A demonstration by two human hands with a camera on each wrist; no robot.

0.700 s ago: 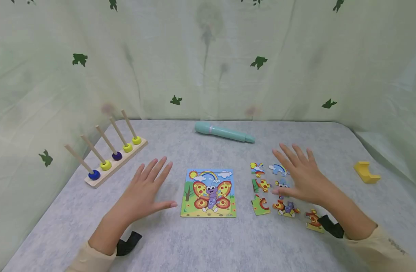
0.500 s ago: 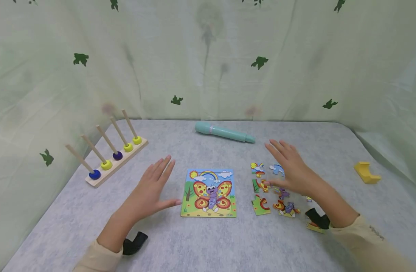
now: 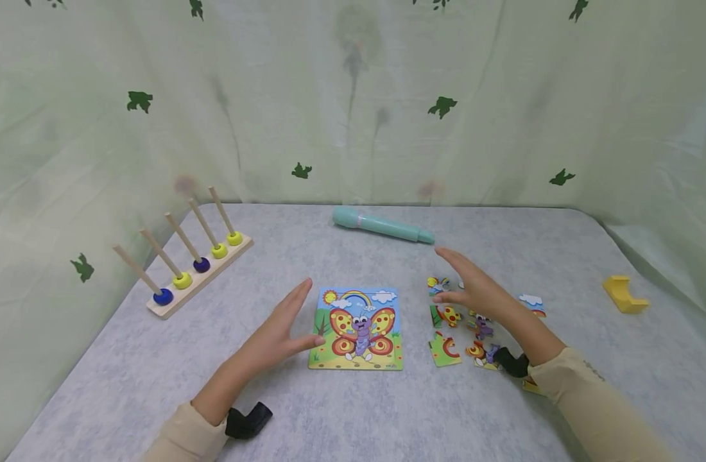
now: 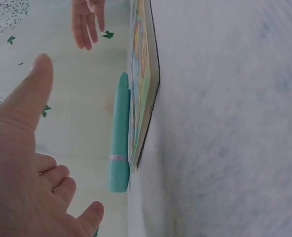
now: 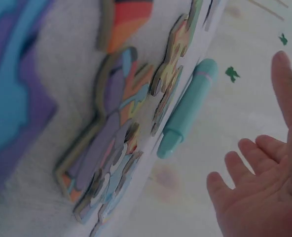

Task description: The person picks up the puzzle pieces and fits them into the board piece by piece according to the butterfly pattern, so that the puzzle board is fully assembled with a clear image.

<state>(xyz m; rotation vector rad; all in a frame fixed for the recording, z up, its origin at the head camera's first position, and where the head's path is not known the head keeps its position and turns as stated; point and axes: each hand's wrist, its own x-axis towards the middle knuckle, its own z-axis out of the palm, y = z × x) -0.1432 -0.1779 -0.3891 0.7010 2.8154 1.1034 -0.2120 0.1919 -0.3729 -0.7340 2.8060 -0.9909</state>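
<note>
A square butterfly picture puzzle board [image 3: 355, 366] lies flat at the middle of the table. My left hand [image 3: 278, 337] hovers at its left edge with fingers straight and thumb apart, holding nothing; the left wrist view shows the thumb [image 4: 30, 94] spread from the fingers. Loose puzzle pieces lie to the board's right, among them a green one [image 3: 443, 351], a yellow-winged one [image 3: 448, 316] and a cloud one [image 3: 532, 301]. Over these hangs my right hand [image 3: 480, 292], fingers extended, nothing held. It hides part of several pieces, while the right wrist view shows a purple piece [image 5: 104, 133] close up.
A teal marker-shaped object [image 3: 382, 226] lies at the back. To the left stands a wooden peg stand [image 3: 208, 277] with blue and yellow rings. At the right is a yellow curved block [image 3: 624, 295]. A pale curtain [image 3: 353, 128] hangs behind the table.
Both hands have moved inward: the left to the right, up to the board's edge, and the right to the left over the loose pieces. Both have turned more edge-on. Pieces and board stay put.
</note>
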